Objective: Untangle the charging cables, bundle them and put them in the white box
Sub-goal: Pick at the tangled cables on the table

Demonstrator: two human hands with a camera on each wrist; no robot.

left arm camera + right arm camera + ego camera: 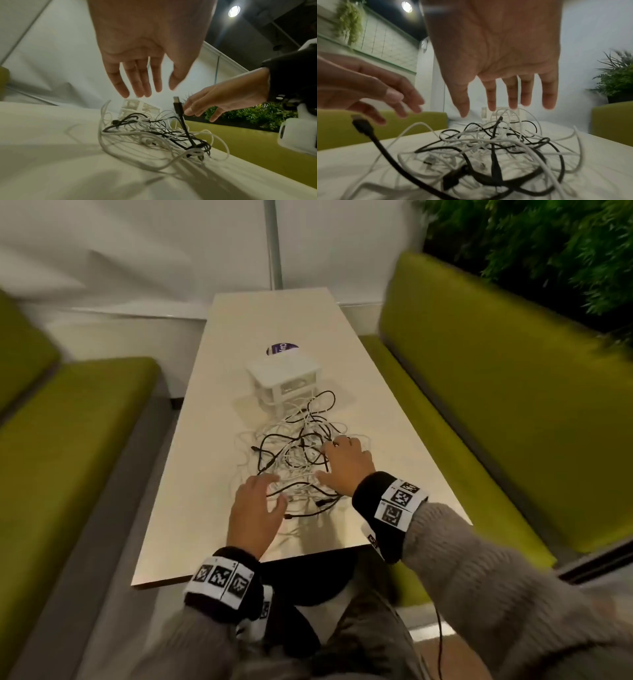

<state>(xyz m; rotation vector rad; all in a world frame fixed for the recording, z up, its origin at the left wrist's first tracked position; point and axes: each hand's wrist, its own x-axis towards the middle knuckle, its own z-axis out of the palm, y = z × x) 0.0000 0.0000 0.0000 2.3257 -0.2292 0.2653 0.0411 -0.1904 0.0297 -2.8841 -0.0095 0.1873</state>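
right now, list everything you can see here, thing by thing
charging cables: one tangled heap, black and white strands, count cannot be told; on the table between the hands and the box
black plug: one, sticking up out of the heap on its cable
white box: one, white; on the table just beyond the heap
round sticker: one, purple; on the table behind the box
table: one, pale cream
benches: two, olive green; one on each side of the table
plants: green foliage; behind the right bench
left hand: fingers spread, above the near edge of the heap, holding nothing
right hand: fingers straight, over the right side of the heap, holding nothing
wrist bands: two, black with printed markers
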